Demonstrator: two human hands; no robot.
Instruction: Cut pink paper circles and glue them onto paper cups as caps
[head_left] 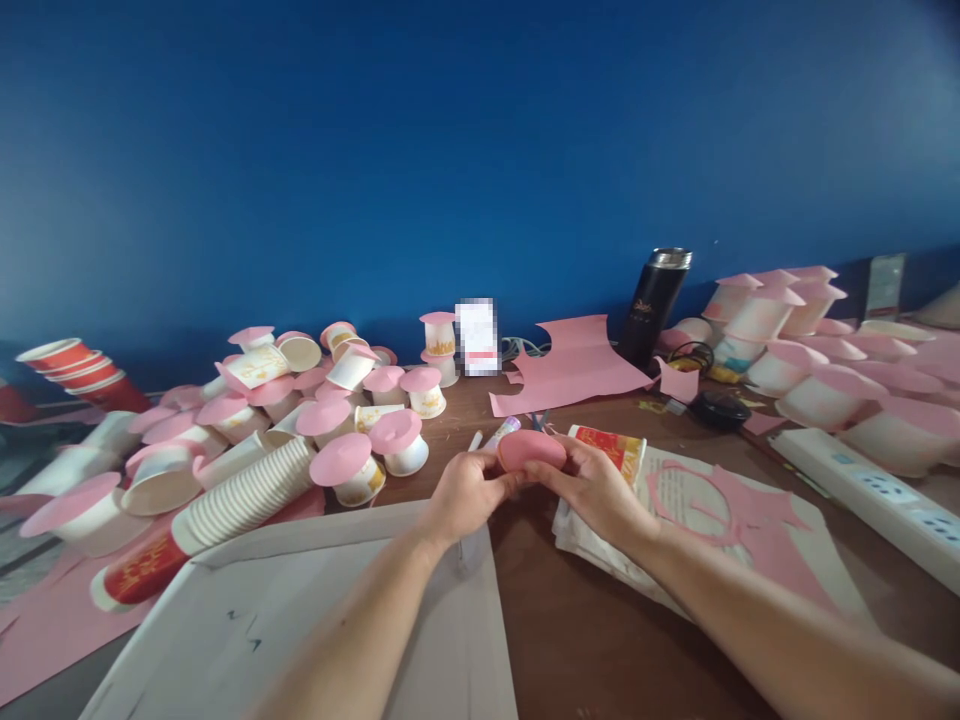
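Note:
A round pink paper disc [532, 451] is held between both hands near the middle of the table. My left hand [469, 492] pinches its left edge, and my right hand [596, 485] grips the right edge, with the thumb on the near side. Whatever lies beneath the disc is hidden. Just right of my right hand lies a red and gold paper cup [611, 447]. Many white paper cups topped with pink discs, such as one cup [406, 455], crowd the left side.
Left are a long stack of cups [244, 500] and a large white sheet [315, 620]. Behind stand a black bottle [654, 305], a phone [478, 338] and cut pink paper [574, 365]. A white power strip [874, 495] and more capped cups [829, 400] are right.

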